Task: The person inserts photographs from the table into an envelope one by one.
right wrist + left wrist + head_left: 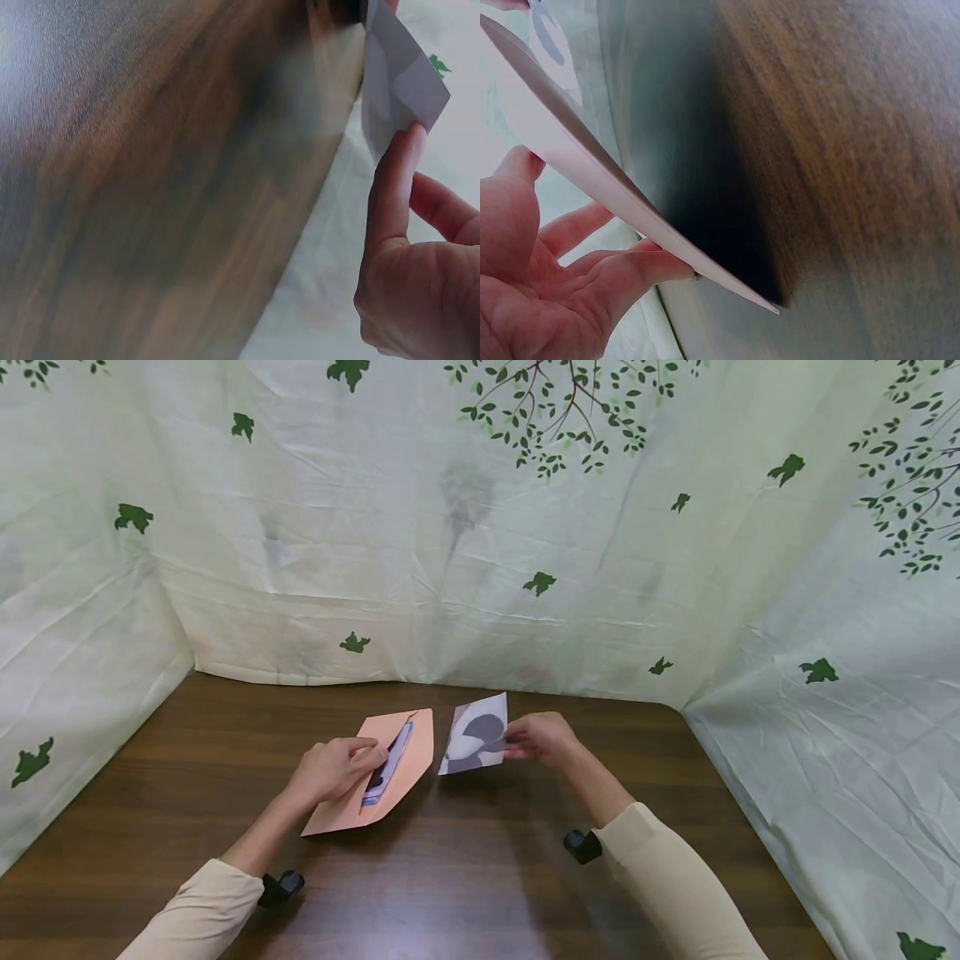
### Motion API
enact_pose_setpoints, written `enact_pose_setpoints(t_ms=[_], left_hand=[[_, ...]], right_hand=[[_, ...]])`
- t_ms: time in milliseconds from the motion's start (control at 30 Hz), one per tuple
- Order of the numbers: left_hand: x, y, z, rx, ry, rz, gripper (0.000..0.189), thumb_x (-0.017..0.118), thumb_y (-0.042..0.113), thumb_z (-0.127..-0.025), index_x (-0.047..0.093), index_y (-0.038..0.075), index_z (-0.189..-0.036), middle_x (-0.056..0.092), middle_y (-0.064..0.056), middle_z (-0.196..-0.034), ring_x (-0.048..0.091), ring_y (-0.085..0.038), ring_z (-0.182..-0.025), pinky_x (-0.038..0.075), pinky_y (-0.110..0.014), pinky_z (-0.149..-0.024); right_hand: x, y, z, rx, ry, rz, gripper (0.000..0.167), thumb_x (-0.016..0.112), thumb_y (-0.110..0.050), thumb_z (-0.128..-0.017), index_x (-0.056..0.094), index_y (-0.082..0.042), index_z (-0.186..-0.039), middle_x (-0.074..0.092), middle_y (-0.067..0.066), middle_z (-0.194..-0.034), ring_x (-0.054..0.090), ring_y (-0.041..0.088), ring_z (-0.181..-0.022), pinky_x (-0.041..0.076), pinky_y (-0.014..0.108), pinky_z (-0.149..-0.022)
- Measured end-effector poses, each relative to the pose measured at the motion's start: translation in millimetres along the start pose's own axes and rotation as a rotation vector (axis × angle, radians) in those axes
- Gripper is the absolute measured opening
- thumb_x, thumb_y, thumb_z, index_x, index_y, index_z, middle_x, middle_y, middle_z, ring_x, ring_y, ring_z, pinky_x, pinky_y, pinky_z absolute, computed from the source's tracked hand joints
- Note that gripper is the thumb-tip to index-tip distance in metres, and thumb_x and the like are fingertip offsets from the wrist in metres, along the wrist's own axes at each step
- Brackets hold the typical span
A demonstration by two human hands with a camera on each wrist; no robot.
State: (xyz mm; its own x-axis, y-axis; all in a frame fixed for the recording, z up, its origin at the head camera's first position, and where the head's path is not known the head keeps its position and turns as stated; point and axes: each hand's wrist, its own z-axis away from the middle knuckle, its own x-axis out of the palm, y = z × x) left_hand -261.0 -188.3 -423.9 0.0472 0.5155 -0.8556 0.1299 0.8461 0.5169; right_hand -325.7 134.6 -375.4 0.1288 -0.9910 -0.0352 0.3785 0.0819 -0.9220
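Note:
My left hand point(337, 770) grips a peach-coloured envelope point(412, 768) by its left side, tilted just above the table. Its opening gapes, and printed cards or photos point(390, 764) in purple and dark tones show inside. In the left wrist view the envelope point(592, 165) appears edge-on, with the thumb on one face and fingers on the other. To the right, my right hand point(543, 739) pinches the right edge of a square photo card point(472, 735) with grey and white rounded shapes. The right wrist view shows the card point(405, 82) held at the fingertips.
Both hands work over a dark brown wooden table point(450, 893). A white curtain point(420, 568) printed with green leaves hangs behind and along both sides. Black wrist-camera mounts point(281, 889) sit below each forearm, near the cream sleeves point(667, 877).

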Motion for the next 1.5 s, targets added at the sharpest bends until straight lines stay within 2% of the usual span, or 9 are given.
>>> enact_pose_setpoints(t_ms=[233, 467, 867, 1100, 1500], left_hand=[[-1.1, 0.3, 0.5, 0.005, 0.002, -0.007, 0.053, 0.053, 0.044, -0.103, 0.062, 0.006, -0.139, 0.062, -0.028, -0.134, 0.062, -0.048, -0.118, 0.05, -0.051, -0.084], [-1.7, 0.8, 0.3, -0.001, -0.008, -0.009, 0.055, 0.053, 0.045, -0.103, 0.062, 0.006, -0.14, 0.061, -0.029, -0.136, 0.061, -0.048, -0.119, 0.05, -0.051, -0.085], [-0.2, -0.3, -1.8, 0.004, -0.002, -0.013, 0.055, 0.052, 0.046, -0.102, 0.062, 0.006, -0.14, 0.062, -0.029, -0.135, 0.062, -0.047, -0.118, 0.05, -0.05, -0.083], [-0.1, -0.1, -1.6, -0.016, -0.021, -0.002, 0.057, 0.052, 0.047, -0.102, 0.06, 0.006, -0.141, 0.06, -0.029, -0.136, 0.061, -0.047, -0.119, 0.05, -0.05, -0.085], [-0.8, 1.3, -1.1, -0.016, -0.017, -0.007, 0.056, 0.053, 0.046, -0.102, 0.061, 0.006, -0.141, 0.061, -0.028, -0.136, 0.06, -0.048, -0.121, 0.05, -0.052, -0.087]], right_hand=[[-1.9, -9.0, 4.9, -0.038, -0.035, 0.024, 0.018, 0.062, 0.007, -0.09, 0.069, 0.014, -0.105, 0.073, 0.013, -0.083, 0.072, 0.019, -0.07, 0.061, 0.032, -0.066], [-0.3, -12.7, 6.0, -0.022, -0.048, 0.069, 0.019, 0.066, 0.003, -0.091, 0.07, 0.014, -0.106, 0.072, 0.011, -0.082, 0.072, 0.018, -0.067, 0.061, 0.032, -0.066], [5.4, -20.5, 13.7, -0.035, -0.094, 0.098, 0.017, 0.064, 0.004, -0.091, 0.07, 0.015, -0.103, 0.071, 0.011, -0.08, 0.071, 0.016, -0.065, 0.06, 0.03, -0.064], [13.0, -20.8, 15.0, -0.037, -0.141, 0.123, 0.019, 0.064, 0.002, -0.092, 0.07, 0.015, -0.105, 0.07, 0.01, -0.08, 0.07, 0.015, -0.065, 0.06, 0.028, -0.063], [26.2, -17.2, 15.9, -0.018, -0.202, 0.186, 0.019, 0.064, 0.001, -0.092, 0.071, 0.013, -0.105, 0.069, 0.01, -0.08, 0.068, 0.014, -0.065, 0.059, 0.026, -0.061]])
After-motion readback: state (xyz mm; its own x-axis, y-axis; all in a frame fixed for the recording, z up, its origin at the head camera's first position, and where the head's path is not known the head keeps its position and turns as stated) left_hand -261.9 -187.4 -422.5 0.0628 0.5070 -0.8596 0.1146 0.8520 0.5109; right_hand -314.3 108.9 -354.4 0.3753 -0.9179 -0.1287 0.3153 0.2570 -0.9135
